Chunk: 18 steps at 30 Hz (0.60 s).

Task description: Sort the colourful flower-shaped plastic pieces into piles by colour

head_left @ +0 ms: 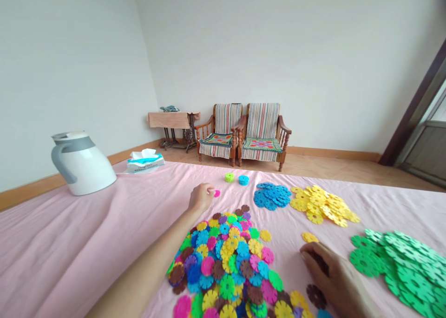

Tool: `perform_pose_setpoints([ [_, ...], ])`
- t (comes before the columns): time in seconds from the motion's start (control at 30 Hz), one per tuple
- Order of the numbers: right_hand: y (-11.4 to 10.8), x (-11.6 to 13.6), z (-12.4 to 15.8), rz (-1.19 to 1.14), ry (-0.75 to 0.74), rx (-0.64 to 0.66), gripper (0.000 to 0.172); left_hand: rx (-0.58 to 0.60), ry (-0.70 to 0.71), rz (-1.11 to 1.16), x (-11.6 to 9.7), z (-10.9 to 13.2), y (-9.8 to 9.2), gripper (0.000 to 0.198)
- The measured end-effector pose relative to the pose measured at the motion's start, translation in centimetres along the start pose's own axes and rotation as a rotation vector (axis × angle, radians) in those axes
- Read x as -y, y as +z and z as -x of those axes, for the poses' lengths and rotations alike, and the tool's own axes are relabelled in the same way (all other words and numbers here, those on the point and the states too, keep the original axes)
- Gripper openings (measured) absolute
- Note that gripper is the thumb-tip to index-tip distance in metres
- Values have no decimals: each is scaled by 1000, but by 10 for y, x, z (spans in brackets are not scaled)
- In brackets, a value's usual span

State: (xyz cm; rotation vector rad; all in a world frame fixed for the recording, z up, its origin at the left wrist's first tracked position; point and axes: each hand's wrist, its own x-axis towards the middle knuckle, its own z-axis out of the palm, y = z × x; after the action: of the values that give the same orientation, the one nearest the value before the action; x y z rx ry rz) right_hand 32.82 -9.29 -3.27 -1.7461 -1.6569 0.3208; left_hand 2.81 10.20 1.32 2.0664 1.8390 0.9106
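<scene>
Currently the left hand (pixel 201 198) pinches a pink disc (pixel 217 194) toward the far edge of the surface (pixel 87 243); the right hand (pixel 325 262) curls just beside a yellow disc (pixel 310 237), whether pinching anything I cannot tell.

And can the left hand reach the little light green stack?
Probably yes. The light green stack is near the left hand, with pink cloth between them, but that hand seems to be holding a pink disc.

Smooth, faintly shiny plastic snowflake discs (pixel 232 247) lie near the fingers (pixel 308 249); the pink cloth (pixel 139 215) beneath them is matt and wrinkled. Left of the fingers stand a smooth, glossy insulated jug (pixel 91 169) and matt paper tissue (pixel 147 153); beyond, polished wooden armchairs (pixel 285 124).
</scene>
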Motion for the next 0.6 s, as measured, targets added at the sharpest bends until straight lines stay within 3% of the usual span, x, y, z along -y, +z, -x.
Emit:
perform_pose_setpoints([
  [0.2, -3, -3, 0, -7, 21, 43, 28, 294, 333, 149, -57, 54, -7, 14],
  [0.33, -12, 2, -1, -95, 87, 23, 31, 520, 717, 204, -88, 95, -9, 15],
  [0.43, -33, 3, 2, -105, 81, 167, 31, 616, 877, 213, -96, 122, -16, 18],
  [0.5, -49, -2, 11, -55, 67, 255, 28, 652, 962, 230, -96, 139, -23, 31],
  [0.6, -63, -11, 36, -16, 38, 296, 35, 719, 1066, 205, -93, 161, -29, 35],
])
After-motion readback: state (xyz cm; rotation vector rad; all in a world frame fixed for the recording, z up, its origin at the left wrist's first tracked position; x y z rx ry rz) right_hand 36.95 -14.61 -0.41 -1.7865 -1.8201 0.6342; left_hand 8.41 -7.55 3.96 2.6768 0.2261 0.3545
